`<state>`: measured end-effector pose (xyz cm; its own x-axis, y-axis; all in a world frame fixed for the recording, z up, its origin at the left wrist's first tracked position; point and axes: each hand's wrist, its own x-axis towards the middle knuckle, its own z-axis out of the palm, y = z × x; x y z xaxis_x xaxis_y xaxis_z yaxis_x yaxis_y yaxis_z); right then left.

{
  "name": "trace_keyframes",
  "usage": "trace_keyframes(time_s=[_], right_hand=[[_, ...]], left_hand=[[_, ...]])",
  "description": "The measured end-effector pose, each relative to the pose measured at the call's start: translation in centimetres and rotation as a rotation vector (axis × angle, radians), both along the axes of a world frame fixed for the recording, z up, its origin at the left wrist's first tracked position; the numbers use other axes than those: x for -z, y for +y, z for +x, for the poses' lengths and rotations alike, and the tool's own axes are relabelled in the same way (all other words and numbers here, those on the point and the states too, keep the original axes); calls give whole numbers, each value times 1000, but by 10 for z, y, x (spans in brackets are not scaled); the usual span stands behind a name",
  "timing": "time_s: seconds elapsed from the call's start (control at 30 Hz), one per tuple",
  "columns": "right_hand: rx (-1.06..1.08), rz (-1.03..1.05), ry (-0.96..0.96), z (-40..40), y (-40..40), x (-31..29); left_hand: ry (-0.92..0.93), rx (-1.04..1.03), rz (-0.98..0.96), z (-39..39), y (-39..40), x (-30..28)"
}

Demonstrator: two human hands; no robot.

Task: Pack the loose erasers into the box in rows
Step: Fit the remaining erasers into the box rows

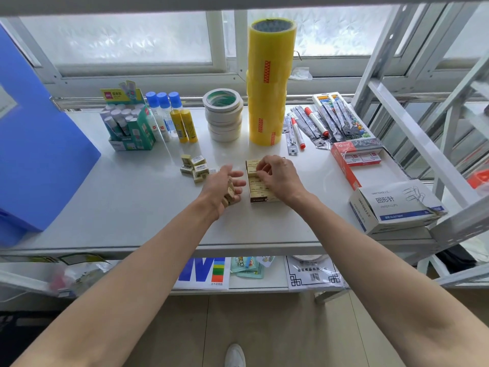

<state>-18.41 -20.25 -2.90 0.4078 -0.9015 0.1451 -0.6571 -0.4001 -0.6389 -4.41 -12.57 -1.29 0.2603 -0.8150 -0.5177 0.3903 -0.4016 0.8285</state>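
A small brown box [260, 199] lies on the white shelf top, with a row of beige erasers [255, 184] lined up inside it. My right hand [280, 176] hovers over the box's far half and pinches one eraser there with curled fingers. Just left of the box, my left hand [225, 186] grips a small stack of erasers [229, 195] in its palm, the fingers partly spread. A pile of several loose erasers [194, 166] lies on the shelf farther left and behind that hand.
A tall stack of yellow tape rolls [267, 83] and a pile of white tape rolls [225, 115] stand behind the box. Glue sticks and bottles [148, 120] are back left, a blue folder [34, 144] far left. Staple boxes [354, 157] and a paper-clip box [394, 207] sit right.
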Motion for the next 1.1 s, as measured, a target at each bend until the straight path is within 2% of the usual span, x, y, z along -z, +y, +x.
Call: trace_keyframes(time_s=[0.13,0.27,0.37,0.53,0.77,0.93,1.1], right_hand=[[16,-67,-102,2,6,-9],[-106,-28,-225,8,19,-25],[-208,43,-216,11,27,-38],[-328,182,-197,14,32,-47],[-341,419,-427,-1,39,-46],[-253,398,-520,-16,38,-41],[-196,343,-504,-29,34,-35]], left_hand=[[460,-19,-39,5,2,-6],[595,62,-73,7,3,-10],[553,127,-83,6,3,-12],[358,220,-66,3,6,-13],[285,223,-71,-2,9,-19],[194,160,-63,0,11,-15],[86,193,-127,1,20,-14]])
